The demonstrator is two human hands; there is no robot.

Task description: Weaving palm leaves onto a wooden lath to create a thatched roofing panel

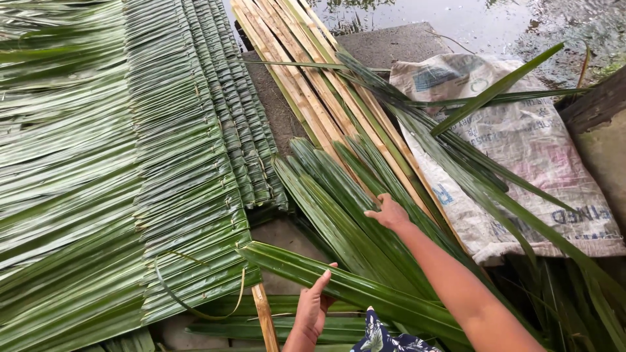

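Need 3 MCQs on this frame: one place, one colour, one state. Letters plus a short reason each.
1. Where does the right hand rest?
A. on the sack
B. on the pile of loose leaves
C. on the woven panel

2. What colour is the leaf in the left hand?
A. green
B. brown
C. yellow

3. How is the left hand on that leaf?
A. flat and apart from it
B. gripping its lower edge, thumb up
C. clenched in a fist above it

Answers:
1 B: the right hand's fingers lie on the loose leaves beside the pale strips, left of the sack.
2 A: the blade is glossy green along its length.
3 B: the left hand's fingers wrap under the leaf's edge and its thumb points up.
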